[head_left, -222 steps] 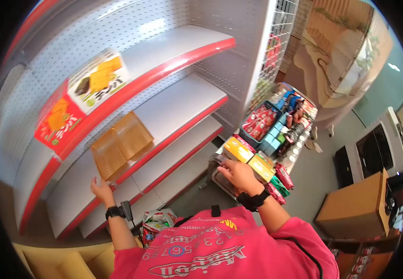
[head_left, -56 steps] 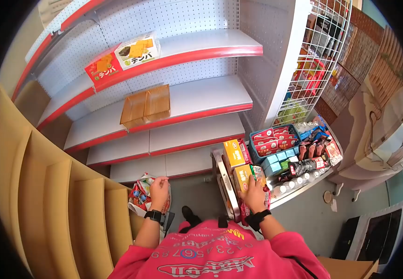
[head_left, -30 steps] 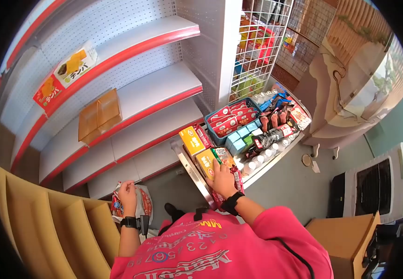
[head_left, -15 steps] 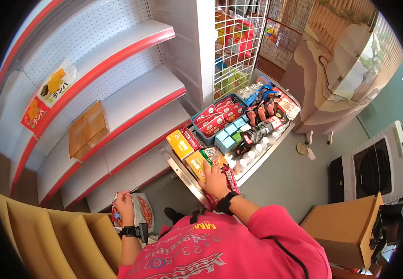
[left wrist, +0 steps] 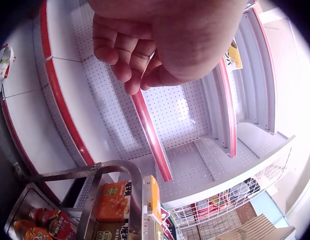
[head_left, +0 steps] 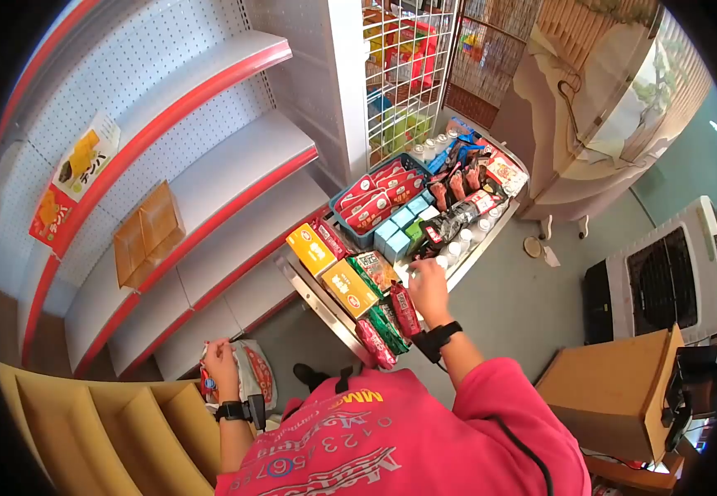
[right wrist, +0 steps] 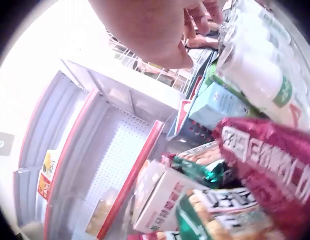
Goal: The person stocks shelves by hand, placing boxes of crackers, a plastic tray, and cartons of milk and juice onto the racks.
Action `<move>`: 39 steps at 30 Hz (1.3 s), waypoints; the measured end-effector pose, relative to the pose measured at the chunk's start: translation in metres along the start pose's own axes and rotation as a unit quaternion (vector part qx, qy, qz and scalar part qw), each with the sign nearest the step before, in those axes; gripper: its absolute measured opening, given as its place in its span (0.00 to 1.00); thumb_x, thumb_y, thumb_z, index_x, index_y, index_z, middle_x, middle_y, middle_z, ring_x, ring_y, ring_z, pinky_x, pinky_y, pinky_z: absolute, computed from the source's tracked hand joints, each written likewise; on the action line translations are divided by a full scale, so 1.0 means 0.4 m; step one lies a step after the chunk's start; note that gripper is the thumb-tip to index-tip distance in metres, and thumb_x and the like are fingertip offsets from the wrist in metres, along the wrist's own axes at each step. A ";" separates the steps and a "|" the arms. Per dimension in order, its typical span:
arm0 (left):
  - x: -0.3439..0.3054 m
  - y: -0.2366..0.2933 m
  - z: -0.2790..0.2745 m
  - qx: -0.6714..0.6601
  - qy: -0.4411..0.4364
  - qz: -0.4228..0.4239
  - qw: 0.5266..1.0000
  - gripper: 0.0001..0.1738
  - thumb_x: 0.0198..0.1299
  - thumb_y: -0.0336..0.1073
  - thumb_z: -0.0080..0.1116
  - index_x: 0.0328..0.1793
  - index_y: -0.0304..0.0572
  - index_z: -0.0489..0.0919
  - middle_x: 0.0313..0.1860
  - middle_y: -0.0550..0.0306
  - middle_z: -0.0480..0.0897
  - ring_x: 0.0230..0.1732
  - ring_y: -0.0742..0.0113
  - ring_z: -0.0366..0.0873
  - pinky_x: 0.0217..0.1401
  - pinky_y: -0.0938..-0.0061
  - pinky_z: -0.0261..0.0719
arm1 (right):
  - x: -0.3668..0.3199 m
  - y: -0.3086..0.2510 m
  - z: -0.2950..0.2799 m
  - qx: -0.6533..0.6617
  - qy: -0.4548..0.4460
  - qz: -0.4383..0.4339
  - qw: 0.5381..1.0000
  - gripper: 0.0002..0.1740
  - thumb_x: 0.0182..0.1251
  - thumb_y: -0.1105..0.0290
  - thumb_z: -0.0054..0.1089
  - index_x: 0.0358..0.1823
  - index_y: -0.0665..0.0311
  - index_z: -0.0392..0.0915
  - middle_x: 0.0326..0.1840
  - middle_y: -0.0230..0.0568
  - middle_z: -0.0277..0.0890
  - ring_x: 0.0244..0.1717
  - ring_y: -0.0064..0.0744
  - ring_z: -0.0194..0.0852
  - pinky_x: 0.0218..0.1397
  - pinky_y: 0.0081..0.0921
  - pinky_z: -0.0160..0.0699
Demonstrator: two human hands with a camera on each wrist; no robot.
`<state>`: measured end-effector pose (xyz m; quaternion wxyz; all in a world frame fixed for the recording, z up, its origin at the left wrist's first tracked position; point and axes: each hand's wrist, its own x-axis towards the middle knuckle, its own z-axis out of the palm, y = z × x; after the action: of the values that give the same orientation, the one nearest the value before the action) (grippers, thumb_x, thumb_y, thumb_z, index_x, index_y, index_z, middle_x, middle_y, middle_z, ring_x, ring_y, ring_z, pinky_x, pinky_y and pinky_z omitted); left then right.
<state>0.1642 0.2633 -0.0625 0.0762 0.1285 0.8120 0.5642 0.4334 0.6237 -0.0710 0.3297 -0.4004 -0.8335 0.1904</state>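
Note:
My right hand [head_left: 428, 293] hovers over the near side of a loaded cart, beside a row of white-capped bottles [head_left: 455, 249]. In the right wrist view its fingers are loosely bent, and nothing shows in them. Below it lie a dark red snack packet [head_left: 404, 309] and a green packet [head_left: 386, 329]. Two yellow boxes [head_left: 349, 288] stand at the cart's left end. My left hand [head_left: 220, 365] hangs by a plastic bag [head_left: 256, 370] on the floor; the left wrist view shows its fingers loosely curled around nothing.
A blue basket [head_left: 343, 217] of red packets and light blue cartons [head_left: 392, 237] share the cart. Left of it are white shelves with red edges [head_left: 234, 198], holding an amber plastic tray [head_left: 148, 236] and two printed boxes [head_left: 87, 157]. A yellow shelf unit [head_left: 110, 413] stands at lower left.
My right hand has lifted off the yellow box and packets and moved right toward the bottles. The view has swung right from the shelves to the cart. My left hand stays low by the bag.

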 end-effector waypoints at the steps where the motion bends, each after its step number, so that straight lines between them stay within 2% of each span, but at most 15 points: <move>1: -0.001 0.003 0.001 0.008 -0.006 -0.001 1.000 0.05 0.60 0.29 0.51 0.39 0.37 0.76 0.24 0.62 0.77 0.20 0.81 0.68 0.20 0.86 0.64 | 0.005 0.015 -0.015 -0.033 0.040 0.019 0.998 0.19 0.49 0.66 0.64 0.44 0.59 0.75 0.42 0.47 0.70 0.43 0.48 0.70 0.43 0.38 0.72; 5: 0.000 -0.014 0.006 0.007 0.001 -0.010 1.000 0.06 0.60 0.29 0.51 0.40 0.37 0.76 0.24 0.62 0.77 0.21 0.80 0.70 0.21 0.85 0.66 | -0.013 0.056 -0.044 -0.140 0.034 0.050 0.988 0.19 0.50 0.62 0.65 0.44 0.56 0.75 0.41 0.45 0.69 0.43 0.47 0.70 0.42 0.38 0.72; 8: -0.003 -0.020 0.008 0.005 0.015 -0.001 1.000 0.06 0.59 0.29 0.51 0.40 0.37 0.77 0.24 0.62 0.77 0.23 0.79 0.71 0.21 0.85 0.67 | -0.019 0.065 -0.045 -0.123 -0.072 0.126 0.982 0.24 0.51 0.53 0.64 0.49 0.50 0.73 0.42 0.48 0.70 0.43 0.48 0.72 0.42 0.39 0.74; 11: -0.010 0.000 0.006 0.023 0.017 -0.016 0.999 0.06 0.59 0.29 0.51 0.40 0.37 0.77 0.25 0.62 0.77 0.24 0.79 0.72 0.21 0.85 0.67 | -0.019 0.064 -0.031 -0.106 -0.188 0.159 0.963 0.27 0.50 0.54 0.63 0.54 0.47 0.68 0.42 0.51 0.72 0.41 0.50 0.75 0.41 0.42 0.75; 13: -0.011 -0.010 0.007 0.016 0.010 -0.011 1.000 0.06 0.59 0.29 0.51 0.39 0.36 0.77 0.25 0.61 0.77 0.25 0.78 0.73 0.24 0.83 0.70 | -0.020 0.084 -0.009 -0.119 -0.201 0.164 0.958 0.27 0.52 0.58 0.59 0.55 0.45 0.65 0.40 0.53 0.74 0.40 0.52 0.76 0.40 0.44 0.75; 15: -0.010 -0.021 0.004 0.058 0.039 0.028 0.997 0.06 0.58 0.28 0.51 0.39 0.35 0.77 0.26 0.60 0.78 0.27 0.75 0.76 0.29 0.81 0.73 | -0.016 0.086 -0.006 -0.127 -0.203 0.143 0.960 0.26 0.52 0.60 0.60 0.54 0.47 0.65 0.40 0.52 0.74 0.40 0.52 0.76 0.40 0.44 0.75; 18: -0.019 -0.015 0.005 0.019 0.055 0.043 0.997 0.05 0.59 0.28 0.51 0.39 0.38 0.77 0.26 0.60 0.78 0.25 0.78 0.74 0.23 0.84 0.71 | -0.008 0.086 -0.002 -0.104 -0.189 0.129 0.968 0.23 0.50 0.64 0.61 0.50 0.55 0.69 0.38 0.47 0.77 0.41 0.50 0.75 0.41 0.43 0.74; 20: -0.024 -0.011 0.003 0.027 0.039 0.010 0.999 0.06 0.56 0.27 0.52 0.39 0.35 0.78 0.25 0.58 0.80 0.29 0.72 0.79 0.34 0.79 0.76 | -0.009 0.098 0.008 -0.133 -0.182 0.112 0.968 0.24 0.49 0.64 0.62 0.49 0.56 0.69 0.36 0.46 0.77 0.39 0.50 0.76 0.39 0.44 0.74; 23: -0.042 0.034 0.005 0.036 0.063 0.027 0.997 0.07 0.57 0.28 0.52 0.40 0.36 0.78 0.25 0.57 0.80 0.29 0.72 0.79 0.34 0.78 0.76 | -0.002 0.087 0.009 -0.143 -0.192 0.126 0.963 0.24 0.49 0.63 0.62 0.49 0.55 0.68 0.36 0.47 0.77 0.39 0.51 0.75 0.40 0.45 0.73; 27: -0.064 0.028 -0.012 0.020 0.085 0.005 0.996 0.06 0.57 0.29 0.52 0.39 0.37 0.78 0.25 0.58 0.80 0.29 0.73 0.79 0.34 0.79 0.75 | 0.019 0.079 -0.009 -0.151 -0.247 0.118 0.950 0.22 0.50 0.60 0.62 0.47 0.56 0.69 0.40 0.48 0.78 0.43 0.52 0.76 0.43 0.44 0.74; 30: -0.106 0.062 -0.052 0.034 0.121 -0.015 0.992 0.06 0.57 0.29 0.52 0.39 0.37 0.78 0.25 0.57 0.80 0.29 0.73 0.79 0.33 0.78 0.75 | 0.062 0.082 -0.017 -0.233 -0.332 0.104 0.908 0.26 0.51 0.57 0.61 0.53 0.53 0.70 0.43 0.48 0.78 0.46 0.49 0.76 0.46 0.42 0.74; 33: -0.153 0.005 -0.103 0.046 0.158 -0.023 0.986 0.06 0.57 0.29 0.52 0.39 0.37 0.78 0.25 0.57 0.80 0.28 0.73 0.78 0.32 0.78 0.75 | 0.103 0.078 -0.018 -0.255 -0.343 0.075 0.901 0.22 0.51 0.55 0.61 0.48 0.52 0.75 0.42 0.49 0.78 0.45 0.49 0.77 0.46 0.42 0.75; 35: -0.195 -0.050 -0.140 0.020 0.183 -0.036 0.982 0.07 0.57 0.29 0.52 0.39 0.37 0.78 0.25 0.57 0.80 0.27 0.72 0.78 0.32 0.78 0.75 | 0.115 0.059 -0.018 -0.242 -0.292 -0.006 0.925 0.19 0.51 0.55 0.61 0.43 0.55 0.78 0.39 0.49 0.79 0.43 0.48 0.77 0.44 0.41 0.76; 37: -0.238 -0.100 -0.183 0.009 0.205 -0.097 0.974 0.07 0.57 0.29 0.52 0.39 0.35 0.78 0.24 0.57 0.80 0.26 0.72 0.78 0.31 0.78 0.74 | 0.129 -0.062 -0.044 -0.248 -0.288 0.024 0.925 0.17 0.51 0.56 0.62 0.39 0.59 0.78 0.35 0.48 0.79 0.41 0.49 0.77 0.41 0.41 0.76; 39: -0.292 -0.172 -0.221 0.017 0.227 -0.069 0.971 0.07 0.57 0.29 0.52 0.39 0.35 0.78 0.24 0.56 0.80 0.26 0.71 0.78 0.31 0.78 0.74 | 0.124 -0.104 -0.042 -0.225 -0.266 -0.025 0.937 0.18 0.52 0.56 0.61 0.39 0.60 0.78 0.36 0.49 0.79 0.40 0.50 0.77 0.41 0.42 0.76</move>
<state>0.2435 0.1270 -0.0984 -0.0736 -0.0587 0.8243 0.5582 0.3999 0.6386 -0.0152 0.0017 -0.3784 -0.9214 0.0888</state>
